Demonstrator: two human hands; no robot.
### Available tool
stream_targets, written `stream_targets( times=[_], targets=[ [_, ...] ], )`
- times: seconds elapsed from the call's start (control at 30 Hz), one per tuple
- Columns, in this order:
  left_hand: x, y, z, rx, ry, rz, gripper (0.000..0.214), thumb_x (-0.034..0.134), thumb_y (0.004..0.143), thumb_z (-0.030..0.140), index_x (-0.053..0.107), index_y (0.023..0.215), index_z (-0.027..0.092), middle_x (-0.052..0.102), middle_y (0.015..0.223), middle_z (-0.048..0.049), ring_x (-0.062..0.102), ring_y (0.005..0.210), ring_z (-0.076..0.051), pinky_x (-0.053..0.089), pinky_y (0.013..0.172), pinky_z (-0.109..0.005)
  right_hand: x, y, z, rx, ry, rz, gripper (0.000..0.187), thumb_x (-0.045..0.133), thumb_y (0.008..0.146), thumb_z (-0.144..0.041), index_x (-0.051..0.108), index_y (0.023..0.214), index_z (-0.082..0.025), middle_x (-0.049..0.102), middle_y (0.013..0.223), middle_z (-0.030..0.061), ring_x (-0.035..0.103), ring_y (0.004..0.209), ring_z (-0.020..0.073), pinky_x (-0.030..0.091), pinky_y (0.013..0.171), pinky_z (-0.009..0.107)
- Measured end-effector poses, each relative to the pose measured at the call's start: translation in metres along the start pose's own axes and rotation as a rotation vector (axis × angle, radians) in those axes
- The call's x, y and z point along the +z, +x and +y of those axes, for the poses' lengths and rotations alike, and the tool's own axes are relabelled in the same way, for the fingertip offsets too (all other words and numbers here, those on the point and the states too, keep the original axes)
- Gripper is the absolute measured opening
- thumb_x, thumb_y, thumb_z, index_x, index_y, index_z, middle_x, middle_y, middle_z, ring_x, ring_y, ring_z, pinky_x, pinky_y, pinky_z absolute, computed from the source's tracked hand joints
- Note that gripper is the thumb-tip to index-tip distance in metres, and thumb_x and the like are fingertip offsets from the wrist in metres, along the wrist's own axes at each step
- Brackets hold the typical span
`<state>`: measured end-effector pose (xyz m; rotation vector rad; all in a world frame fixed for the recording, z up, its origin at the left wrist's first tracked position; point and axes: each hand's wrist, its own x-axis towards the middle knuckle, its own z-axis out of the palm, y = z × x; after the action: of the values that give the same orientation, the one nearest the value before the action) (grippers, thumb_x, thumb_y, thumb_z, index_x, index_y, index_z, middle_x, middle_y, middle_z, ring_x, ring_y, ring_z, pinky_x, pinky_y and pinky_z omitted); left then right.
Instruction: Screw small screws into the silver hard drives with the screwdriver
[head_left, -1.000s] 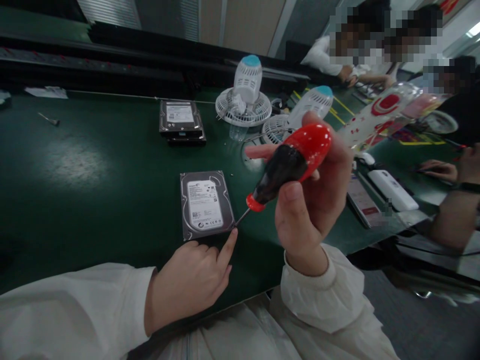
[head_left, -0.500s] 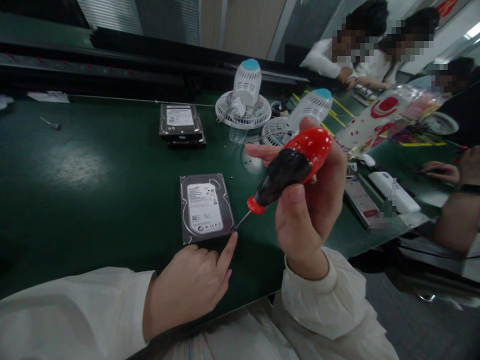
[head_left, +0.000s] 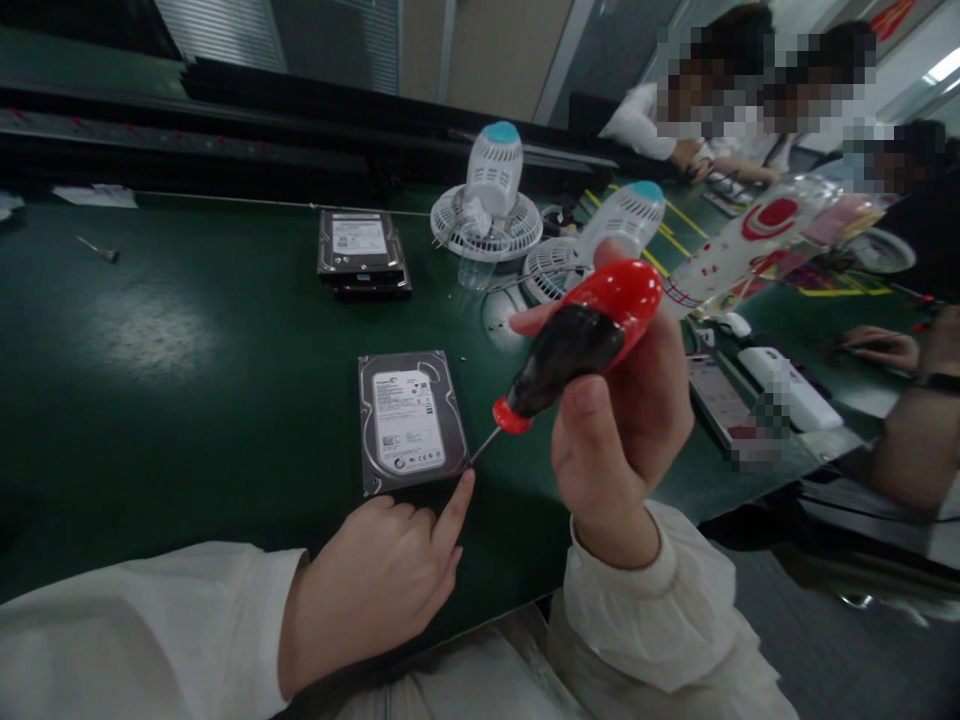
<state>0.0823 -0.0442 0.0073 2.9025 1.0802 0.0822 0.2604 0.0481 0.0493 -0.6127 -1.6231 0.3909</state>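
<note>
A grey hard drive (head_left: 409, 418) with a white label lies flat on the green table (head_left: 187, 340) in front of me. My right hand (head_left: 622, 420) is wrapped round the red and black handle of a screwdriver (head_left: 574, 345); its thin tip touches the drive's near right corner. My left hand (head_left: 382, 575) rests on the table just below that corner, fingers curled, index finger stretched out to the corner beside the tip. Both arms wear white sleeves.
Two stacked hard drives (head_left: 361, 250) lie farther back. Two white small fans with teal caps (head_left: 491, 195) (head_left: 611, 235) stand behind. A clear bottle with red print (head_left: 757, 250) and a white device (head_left: 791, 385) sit to the right. Other people work at the far right.
The view has shifted slightly. Both hands, the screwdriver and the drive keep almost the same places; the screwdriver's tip stays at the corner.
</note>
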Motion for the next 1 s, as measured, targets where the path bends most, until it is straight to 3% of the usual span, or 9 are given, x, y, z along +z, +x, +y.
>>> stream_targets(
  times=[0.1,0.27,0.5,0.7,0.87,1.0],
  targets=[
    [0.0006,0.0008,-0.0002,0.002,-0.010,0.013,0.055,0.043,0.098,0.022,0.049,0.148,-0.001,0.069,0.067,-0.0065,0.068,0.055,-0.024,0.056,0.052,-0.038,0.0022,0.0013,-0.0001,-0.105,0.002,0.051,0.052,0.064,0.089,-0.042,0.055,0.140,-0.032,0.058,0.140,0.0065,0.070,0.103,0.0221,0.063,0.091,0.044],
    [0.0019,-0.0002,0.0000,0.000,-0.013,0.018,0.056,0.043,0.098,0.022,0.049,0.148,-0.002,0.069,0.067,-0.0062,0.068,0.055,-0.024,0.056,0.053,-0.038,0.0043,0.0058,-0.0037,-0.171,-0.064,0.190,0.057,0.082,0.075,-0.036,0.062,0.128,-0.033,0.061,0.118,0.0035,0.068,0.102,0.0193,0.064,0.084,0.036],
    [0.0025,-0.0006,0.0005,-0.003,-0.016,0.019,0.055,0.042,0.098,0.021,0.050,0.148,0.000,0.070,0.068,-0.0062,0.068,0.056,-0.024,0.057,0.053,-0.039,0.0038,0.0026,0.0006,-0.129,0.109,-0.006,0.048,0.059,0.093,-0.031,0.056,0.140,-0.025,0.055,0.140,0.0095,0.072,0.103,0.0216,0.062,0.094,0.041],
    [0.0017,-0.0013,0.0002,0.003,-0.020,0.014,0.055,0.042,0.098,0.021,0.049,0.147,-0.001,0.069,0.067,-0.0059,0.067,0.055,-0.024,0.056,0.052,-0.039,0.0039,0.0036,-0.0023,-0.135,-0.002,0.149,0.058,0.080,0.077,-0.034,0.060,0.131,-0.032,0.062,0.122,0.0038,0.070,0.098,0.0203,0.065,0.081,0.036],
    [0.0023,-0.0011,-0.0001,0.001,-0.012,0.023,0.055,0.041,0.099,0.022,0.047,0.148,-0.002,0.069,0.068,-0.0059,0.066,0.056,-0.023,0.054,0.053,-0.038,0.0019,0.0025,0.0018,-0.093,0.081,-0.016,0.049,0.059,0.092,-0.036,0.054,0.140,-0.032,0.057,0.137,0.0067,0.072,0.104,0.0233,0.064,0.092,0.044],
    [0.0039,-0.0013,-0.0001,-0.002,-0.008,0.044,0.056,0.044,0.098,0.023,0.048,0.148,-0.002,0.068,0.066,-0.0047,0.066,0.056,-0.022,0.053,0.053,-0.035,0.0023,0.0030,-0.0007,-0.099,0.032,0.044,0.052,0.070,0.085,-0.035,0.057,0.136,-0.032,0.061,0.129,0.0062,0.072,0.101,0.0235,0.063,0.094,0.046]
  ],
)
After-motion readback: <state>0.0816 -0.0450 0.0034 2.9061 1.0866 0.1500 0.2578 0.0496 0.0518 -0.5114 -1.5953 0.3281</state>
